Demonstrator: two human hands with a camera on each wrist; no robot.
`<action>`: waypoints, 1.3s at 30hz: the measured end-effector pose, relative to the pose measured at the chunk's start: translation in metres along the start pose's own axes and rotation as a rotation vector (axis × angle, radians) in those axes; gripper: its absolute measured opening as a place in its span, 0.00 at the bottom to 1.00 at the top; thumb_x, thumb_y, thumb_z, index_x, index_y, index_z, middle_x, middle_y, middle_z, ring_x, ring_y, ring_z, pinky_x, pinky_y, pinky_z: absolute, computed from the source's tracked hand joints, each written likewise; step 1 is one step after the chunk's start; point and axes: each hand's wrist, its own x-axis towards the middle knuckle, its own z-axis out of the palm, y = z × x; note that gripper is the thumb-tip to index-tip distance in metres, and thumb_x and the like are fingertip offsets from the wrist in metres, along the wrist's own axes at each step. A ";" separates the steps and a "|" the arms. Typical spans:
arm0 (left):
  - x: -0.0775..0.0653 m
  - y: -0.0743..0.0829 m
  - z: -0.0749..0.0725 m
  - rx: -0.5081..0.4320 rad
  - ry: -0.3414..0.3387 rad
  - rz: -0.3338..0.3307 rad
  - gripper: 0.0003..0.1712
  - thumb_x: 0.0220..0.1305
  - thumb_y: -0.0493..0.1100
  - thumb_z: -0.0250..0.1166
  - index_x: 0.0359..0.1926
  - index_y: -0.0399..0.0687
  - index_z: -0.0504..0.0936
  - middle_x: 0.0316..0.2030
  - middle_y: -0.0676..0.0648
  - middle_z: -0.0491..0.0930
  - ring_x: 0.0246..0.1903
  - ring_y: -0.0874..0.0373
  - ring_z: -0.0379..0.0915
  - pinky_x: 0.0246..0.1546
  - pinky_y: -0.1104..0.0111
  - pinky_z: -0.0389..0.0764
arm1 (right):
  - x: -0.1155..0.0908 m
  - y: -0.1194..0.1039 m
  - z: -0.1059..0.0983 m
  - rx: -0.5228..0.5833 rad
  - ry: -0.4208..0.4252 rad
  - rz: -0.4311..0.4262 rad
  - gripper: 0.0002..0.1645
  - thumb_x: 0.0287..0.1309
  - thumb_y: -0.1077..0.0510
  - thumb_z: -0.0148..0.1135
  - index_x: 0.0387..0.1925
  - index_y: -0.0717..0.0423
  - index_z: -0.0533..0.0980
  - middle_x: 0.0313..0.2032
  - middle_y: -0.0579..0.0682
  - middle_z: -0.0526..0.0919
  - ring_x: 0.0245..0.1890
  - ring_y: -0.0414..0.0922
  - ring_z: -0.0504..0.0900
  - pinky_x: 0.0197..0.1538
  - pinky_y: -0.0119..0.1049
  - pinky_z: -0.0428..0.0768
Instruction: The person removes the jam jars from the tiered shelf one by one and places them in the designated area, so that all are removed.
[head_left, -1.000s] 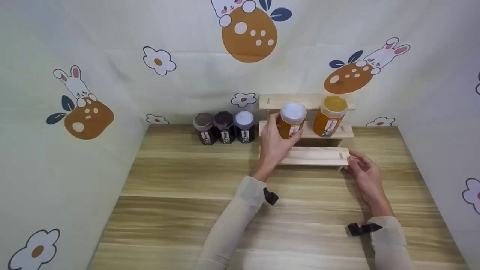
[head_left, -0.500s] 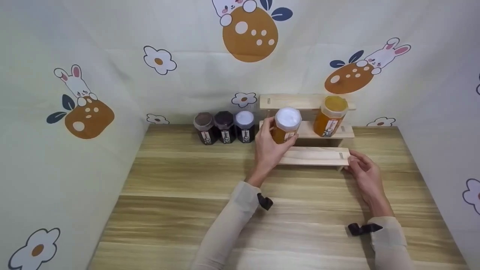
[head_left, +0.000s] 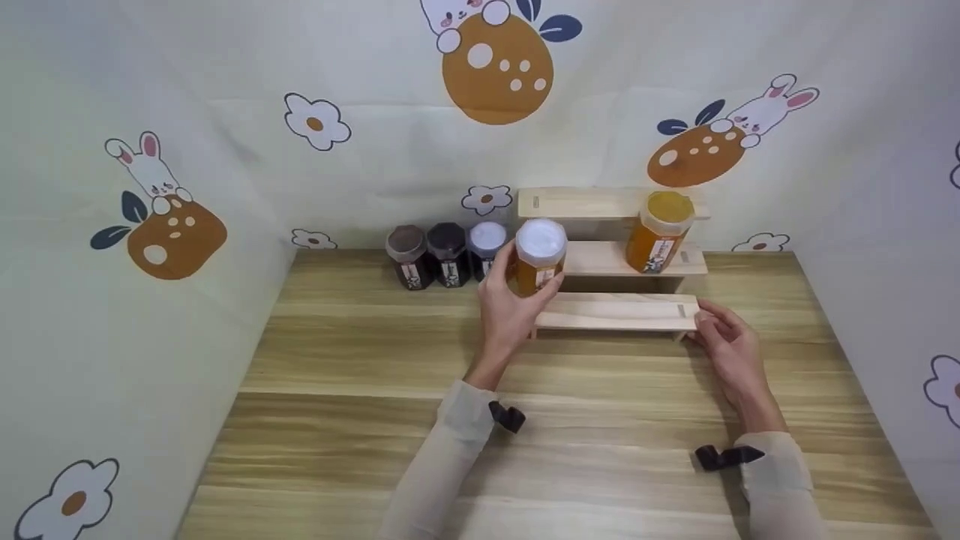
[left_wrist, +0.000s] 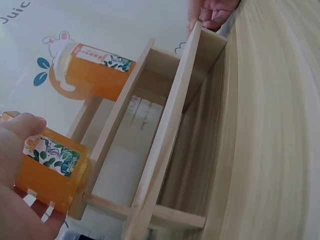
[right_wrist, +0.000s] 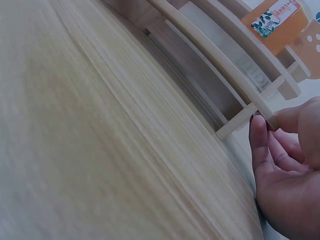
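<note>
In the head view my left hand (head_left: 510,311) grips an octagonal jar of amber contents (head_left: 538,259) with a white lid, thumb on one side and fingers on the other. The jar is upright at the left end of a three-tier wooden rack (head_left: 619,311). The left wrist view shows its base close beside the middle tier's end. My right hand (head_left: 733,356) pinches the right end of the rack's lowest board, thumb and fingers around the corner in the right wrist view. A second amber jar (head_left: 658,240), yellow-lidded, stands on the middle tier's right side.
Several dark-filled jars stand in a row left of the rack: a brown-lidded jar (head_left: 409,259), a dark-lidded jar (head_left: 448,255) and a white-lidded jar (head_left: 487,236) partly behind my left hand. Cartoon-printed cloth (head_left: 390,165) encloses the wood-grain table (head_left: 360,420) behind and at both sides.
My left hand has carried the white-lidded amber jar leftward and slightly toward me, from over the middle tier to the rack's left end. My right hand has stayed on the board's end.
</note>
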 end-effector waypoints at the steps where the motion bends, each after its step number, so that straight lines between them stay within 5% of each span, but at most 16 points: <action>1: 0.000 -0.001 -0.004 0.004 0.006 0.003 0.48 0.52 0.50 0.88 0.72 0.46 0.77 0.64 0.43 0.85 0.61 0.53 0.84 0.65 0.63 0.85 | 0.000 0.000 0.001 0.011 0.003 0.001 0.34 0.76 0.58 0.66 0.75 0.71 0.68 0.48 0.39 0.88 0.47 0.32 0.88 0.51 0.24 0.88; 19: 0.000 -0.024 -0.058 -0.108 0.054 -0.114 0.49 0.49 0.47 0.89 0.70 0.40 0.77 0.63 0.37 0.84 0.61 0.45 0.85 0.66 0.61 0.86 | -0.001 -0.001 0.005 0.068 0.017 -0.010 0.31 0.75 0.61 0.67 0.72 0.72 0.71 0.45 0.41 0.89 0.45 0.33 0.88 0.51 0.26 0.89; 27: -0.007 -0.052 -0.069 -0.030 -0.003 -0.186 0.47 0.50 0.43 0.89 0.69 0.42 0.77 0.65 0.37 0.82 0.65 0.42 0.82 0.70 0.56 0.83 | -0.001 0.000 0.002 0.051 0.006 -0.034 0.33 0.75 0.59 0.67 0.71 0.74 0.70 0.49 0.40 0.89 0.49 0.32 0.88 0.54 0.26 0.88; 39: -0.010 -0.073 -0.064 0.182 -0.119 -0.257 0.50 0.49 0.48 0.89 0.71 0.44 0.74 0.65 0.35 0.83 0.64 0.42 0.83 0.69 0.52 0.83 | 0.001 0.001 0.002 0.038 0.014 -0.012 0.32 0.76 0.61 0.66 0.73 0.73 0.69 0.48 0.39 0.91 0.49 0.31 0.89 0.55 0.27 0.88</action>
